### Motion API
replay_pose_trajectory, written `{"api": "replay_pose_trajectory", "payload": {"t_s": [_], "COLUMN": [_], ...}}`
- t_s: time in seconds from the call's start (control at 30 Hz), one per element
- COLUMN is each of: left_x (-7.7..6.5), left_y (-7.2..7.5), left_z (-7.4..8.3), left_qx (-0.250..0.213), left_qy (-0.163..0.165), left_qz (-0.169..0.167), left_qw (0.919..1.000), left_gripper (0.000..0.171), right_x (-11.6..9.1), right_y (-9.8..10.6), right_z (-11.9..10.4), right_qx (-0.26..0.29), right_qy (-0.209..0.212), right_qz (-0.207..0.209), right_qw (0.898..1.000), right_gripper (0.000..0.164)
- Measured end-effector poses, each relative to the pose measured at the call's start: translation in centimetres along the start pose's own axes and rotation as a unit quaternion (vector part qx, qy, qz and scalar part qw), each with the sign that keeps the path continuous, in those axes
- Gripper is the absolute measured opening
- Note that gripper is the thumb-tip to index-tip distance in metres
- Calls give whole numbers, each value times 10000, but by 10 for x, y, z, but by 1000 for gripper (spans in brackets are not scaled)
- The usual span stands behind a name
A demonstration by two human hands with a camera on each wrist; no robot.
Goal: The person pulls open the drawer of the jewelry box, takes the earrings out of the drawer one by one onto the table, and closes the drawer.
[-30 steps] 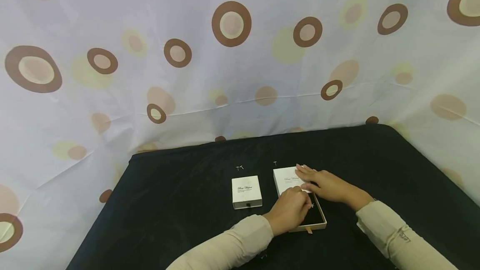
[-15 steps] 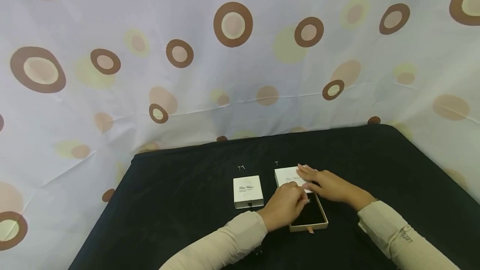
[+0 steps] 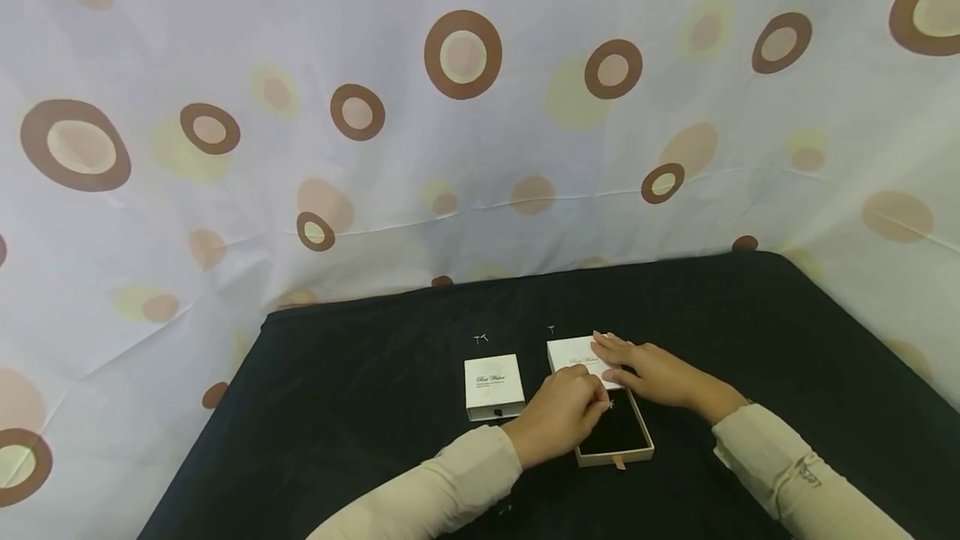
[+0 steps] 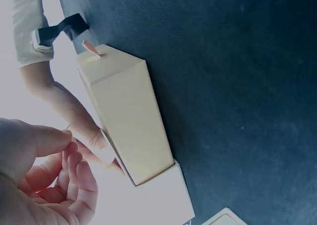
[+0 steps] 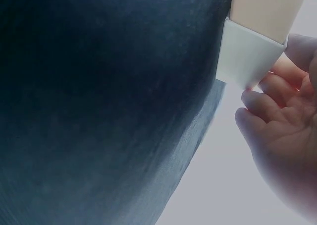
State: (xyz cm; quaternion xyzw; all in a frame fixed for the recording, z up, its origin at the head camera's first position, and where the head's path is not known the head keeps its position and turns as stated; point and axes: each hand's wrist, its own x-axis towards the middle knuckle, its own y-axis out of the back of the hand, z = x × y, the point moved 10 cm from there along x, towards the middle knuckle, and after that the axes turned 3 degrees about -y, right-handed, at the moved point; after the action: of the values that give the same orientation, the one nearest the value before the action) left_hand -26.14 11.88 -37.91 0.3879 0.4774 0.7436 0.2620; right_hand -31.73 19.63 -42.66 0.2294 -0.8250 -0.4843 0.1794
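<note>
In the head view, a white gift box sleeve point(image 3: 573, 353) printed with script lettering has its drawer point(image 3: 633, 455) pulled toward me, showing a black lining and a small ribbon tab. My right hand point(image 3: 656, 372) rests on the sleeve with its fingers spread. Over the drawer's left side, my left hand point(image 3: 562, 411) pinches a tiny silver pin-like piece point(image 3: 611, 404) between thumb and forefinger. Only a thin bit of that piece shows in the left wrist view, above the left hand point(image 4: 54, 170); its exact kind is too small to tell.
A smaller white box point(image 3: 493, 386), closed, stands left of the open one. Small silver T-shaped pieces point(image 3: 481, 339) lie behind it, and another T-shaped piece point(image 3: 551, 329) lies farther right. More tiny pieces point(image 3: 506, 510) are near the front. Black cloth point(image 3: 360, 407) covers the table.
My left hand has shifted a little to the left with the silver piece, uncovering more of the drawer. My right hand stays on the sleeve.
</note>
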Motion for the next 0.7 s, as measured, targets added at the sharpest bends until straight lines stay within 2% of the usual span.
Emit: {"api": "replay_pose_trajectory", "payload": {"t_s": [0.2, 0.43, 0.7], "left_x": [-3, -4, -1], "left_y": [10, 22, 28], "left_z": [2, -2, -12], "left_qx": [161, 631, 617], "left_qy": [-129, -190, -76], "left_qz": [8, -21, -83], "left_qw": [9998, 9978, 9980], "left_gripper": [8, 7, 6], "right_x": [0, -1, -1], "right_y": [-2, 0, 1], "right_z": [4, -1, -2], "right_qx": [45, 20, 29], "right_qy": [-63, 33, -18], "right_qz": [-40, 26, 19], "right_qw": [10000, 10000, 10000], "right_gripper": [53, 54, 55]}}
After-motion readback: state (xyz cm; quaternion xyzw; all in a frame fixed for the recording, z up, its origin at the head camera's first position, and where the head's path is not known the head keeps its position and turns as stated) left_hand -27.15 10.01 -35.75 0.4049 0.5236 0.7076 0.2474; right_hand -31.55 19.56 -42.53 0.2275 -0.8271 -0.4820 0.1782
